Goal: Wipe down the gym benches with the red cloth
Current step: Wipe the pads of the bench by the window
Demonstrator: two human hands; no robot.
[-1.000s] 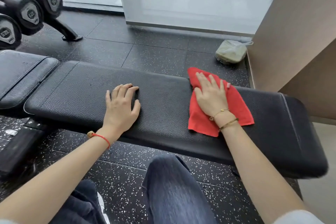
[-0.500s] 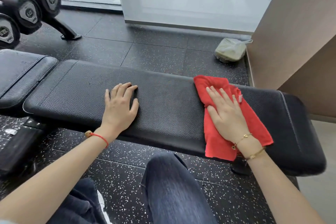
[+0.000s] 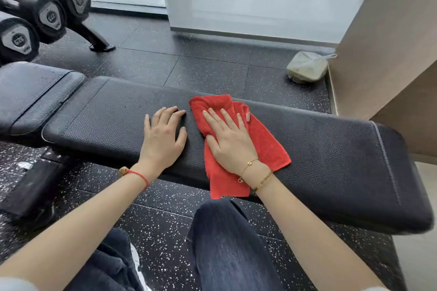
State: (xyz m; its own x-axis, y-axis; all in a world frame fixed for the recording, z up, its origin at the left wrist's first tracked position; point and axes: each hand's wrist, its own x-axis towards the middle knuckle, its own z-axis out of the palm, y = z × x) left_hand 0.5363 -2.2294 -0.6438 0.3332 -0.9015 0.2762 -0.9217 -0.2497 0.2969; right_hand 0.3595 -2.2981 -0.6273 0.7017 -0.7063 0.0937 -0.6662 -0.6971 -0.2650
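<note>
Two hands on the long black bench pad [image 3: 331, 153], both flat. Right hand [image 3: 230, 142] presses the red cloth [image 3: 269, 149] onto the pad near its middle, fingers straight and slightly spread, not curled round the fabric. Left hand [image 3: 163, 137] rests bare on the pad just beside the cloth, fingers straight and close together, thumb out; seems to be bracing.

Cloth is folded, lies across the pad's width from the far edge to the near edge, one corner hanging over the near edge.

Progress, judged only from this view: wiping underway on this pad, mid-length. No visible wet streak or sheen, so cannot tell which stretches are done. Right end of the pad and the adjoining seat pad [image 3: 30, 94] at the left end look untouched by the cloth now; other benches not in view. Likely a good part remains.

Surface: grained black vinyl, stitched seam near the right end. Room: black speckled rubber floor [image 3: 201, 64], dumbbells [image 3: 47, 14] on a rack at far left, frosted glass panel behind, beige wall at right with a bagged object [image 3: 306, 67] at its foot.
</note>
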